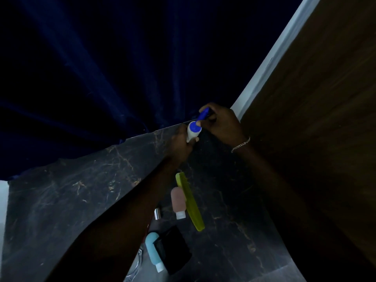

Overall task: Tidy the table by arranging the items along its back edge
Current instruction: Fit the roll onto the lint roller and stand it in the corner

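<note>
White blue-capped bottle (191, 135) was gripped by the left hand (180, 144) at centre frame; the right hand (221, 124) pinched a blue stick (204, 114) above it.

Two bare forearms are in sight, uncovered along all of their visible length. The right hand (221, 123) has a thin silver-coloured chain bracelet (241, 144) of small flat links lying loose round the wrist just behind it. The left hand (180, 145), across from the bracelet, shows plain bare fingers. The dim light hides finer detail.
</note>
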